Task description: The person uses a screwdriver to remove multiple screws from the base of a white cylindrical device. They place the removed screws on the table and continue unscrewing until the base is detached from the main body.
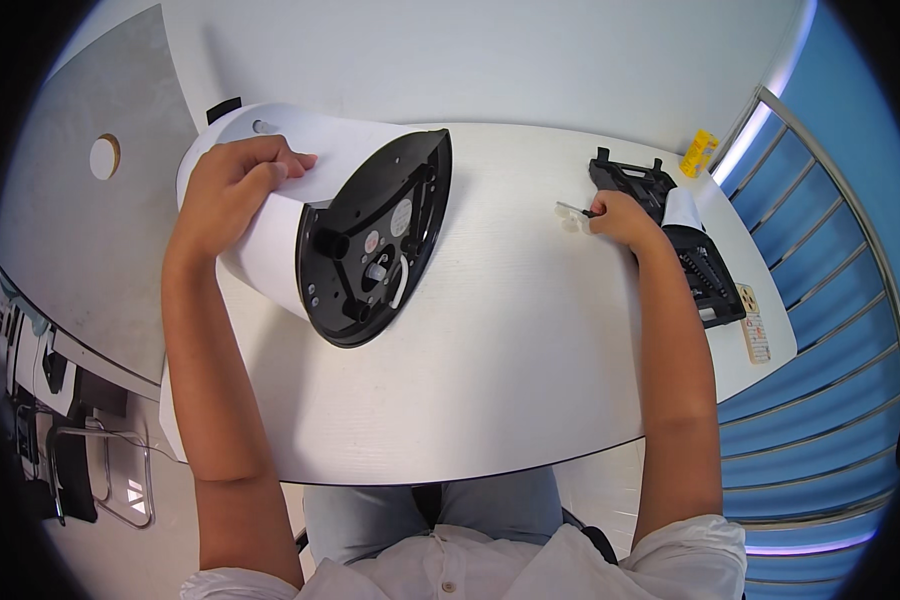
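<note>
A large white rounded appliance [270,235] lies on its side on the table, its black base [370,250] turned to the right. That base has round feet, screw holes and a short white tube. My left hand [240,185] is closed on the top of the white housing, its fingers curled and partly hidden. Over on the right side, my right hand [622,218] pinches a small thin piece [573,209] with a dark end and a light, pointed end; its exact kind is unclear. A small translucent whitish item [572,222] shows just beneath it.
Black plastic parts [705,275] lie beyond my right hand, beside a pale remote control [755,325]. A small yellow packet [698,153] stands at the table's far right corner. Metal railings [830,170] run along the right. A grey panel [100,230] is on the left.
</note>
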`<action>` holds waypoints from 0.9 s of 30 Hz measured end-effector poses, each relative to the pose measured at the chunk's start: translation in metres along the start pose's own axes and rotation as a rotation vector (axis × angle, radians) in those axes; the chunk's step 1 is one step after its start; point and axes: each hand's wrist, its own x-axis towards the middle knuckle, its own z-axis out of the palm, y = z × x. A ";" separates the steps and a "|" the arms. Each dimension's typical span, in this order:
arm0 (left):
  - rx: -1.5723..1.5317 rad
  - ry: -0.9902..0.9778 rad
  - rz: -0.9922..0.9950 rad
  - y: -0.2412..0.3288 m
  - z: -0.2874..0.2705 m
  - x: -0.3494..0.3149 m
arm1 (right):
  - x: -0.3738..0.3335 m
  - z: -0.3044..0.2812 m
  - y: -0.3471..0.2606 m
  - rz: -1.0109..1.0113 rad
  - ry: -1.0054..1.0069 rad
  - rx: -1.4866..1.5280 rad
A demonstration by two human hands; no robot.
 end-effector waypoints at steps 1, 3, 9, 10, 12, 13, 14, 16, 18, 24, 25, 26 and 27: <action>0.006 0.003 -0.008 0.000 0.000 0.000 | -0.001 0.001 -0.002 -0.001 -0.036 -0.022; 0.011 0.007 -0.014 0.000 0.000 0.000 | -0.002 0.005 -0.004 -0.008 0.013 -0.043; 0.003 0.009 -0.018 0.001 0.001 0.000 | 0.000 0.011 0.000 -0.033 0.058 0.031; 0.010 0.011 -0.023 0.001 0.001 0.000 | 0.000 0.012 0.000 -0.030 0.055 0.047; 0.011 0.013 -0.027 0.001 0.001 0.000 | -0.001 0.011 -0.002 -0.035 0.095 0.048; 0.005 0.012 -0.026 0.001 0.001 -0.001 | -0.001 0.011 -0.003 -0.038 0.115 0.049; -0.002 0.011 -0.025 0.001 0.001 -0.001 | -0.001 0.010 -0.003 -0.054 0.122 0.054; -0.017 0.002 -0.006 0.001 0.000 -0.001 | 0.001 0.004 0.003 -0.083 0.140 0.063; -0.018 -0.004 0.001 0.002 0.000 -0.001 | 0.001 -0.001 0.004 -0.071 0.189 0.090; -0.013 -0.007 0.012 -0.001 -0.002 -0.003 | -0.016 -0.002 -0.068 0.006 0.189 1.227; -0.017 -0.008 0.017 -0.002 -0.002 -0.002 | -0.022 0.009 -0.089 0.002 0.193 1.359; -0.019 -0.011 0.023 -0.001 -0.003 -0.002 | -0.025 0.024 -0.105 -0.030 0.143 1.390; -0.025 -0.001 0.019 0.001 0.001 -0.001 | -0.032 0.039 -0.121 0.016 0.062 1.417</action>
